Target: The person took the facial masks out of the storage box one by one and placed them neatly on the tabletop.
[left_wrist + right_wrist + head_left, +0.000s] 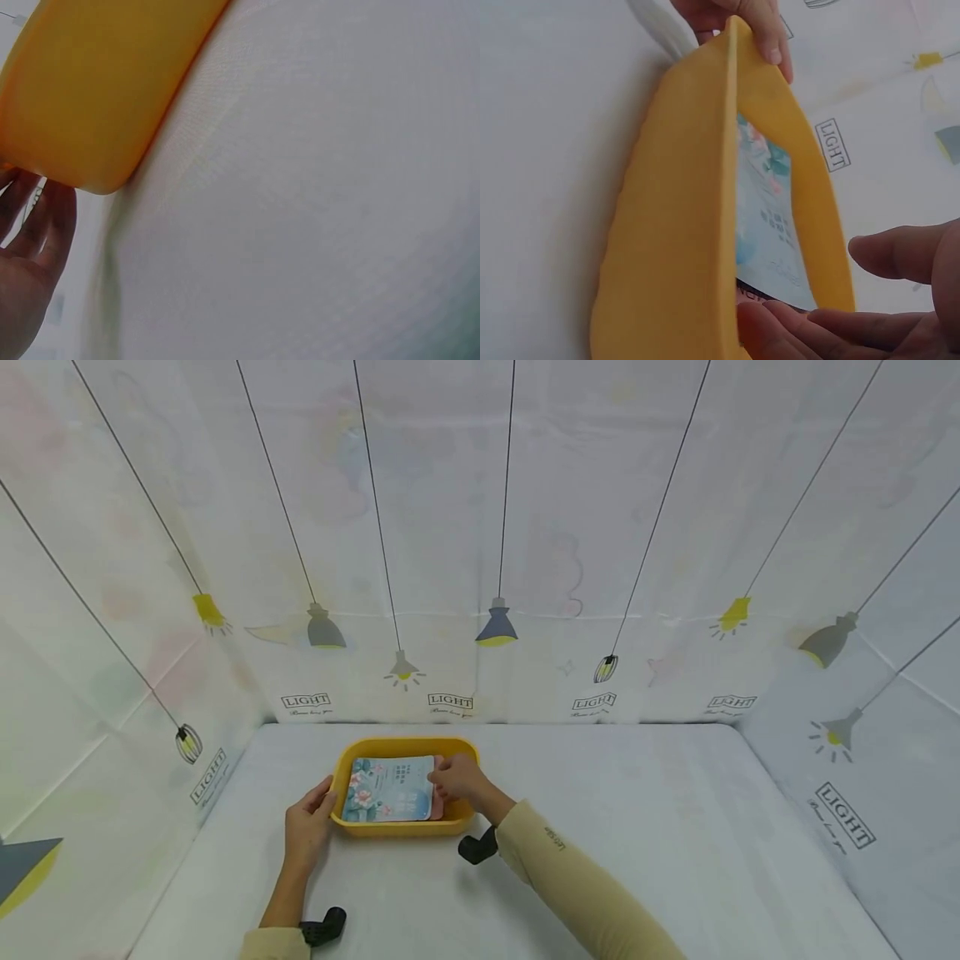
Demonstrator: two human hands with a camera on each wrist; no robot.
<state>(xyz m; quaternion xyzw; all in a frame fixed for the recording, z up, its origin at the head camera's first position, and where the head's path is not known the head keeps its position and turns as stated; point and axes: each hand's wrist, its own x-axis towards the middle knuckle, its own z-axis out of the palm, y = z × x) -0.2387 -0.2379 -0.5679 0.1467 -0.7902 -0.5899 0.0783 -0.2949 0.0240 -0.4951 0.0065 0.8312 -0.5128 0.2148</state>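
Observation:
A yellow plastic basin (405,829) stands near the back of the table. Inside lies a flat light-blue packet (397,787) printed with pink flowers and dark lettering, over a pink packet (437,810) whose right edge shows. My left hand (307,827) holds the basin's left end, its thumb over the rim in the right wrist view. Inside the right end is my right hand (463,779); its fingers (780,330) touch the packets' edge, while the thumb (892,251) stands apart from them in the right wrist view. The fingertips are partly hidden.
A white cloth covers the table (637,835). Behind it and on both sides hang white sheets (540,677) printed with lamps and the word LIGHT. Each wrist bears a black camera mount, one left (324,927) and one right (477,846).

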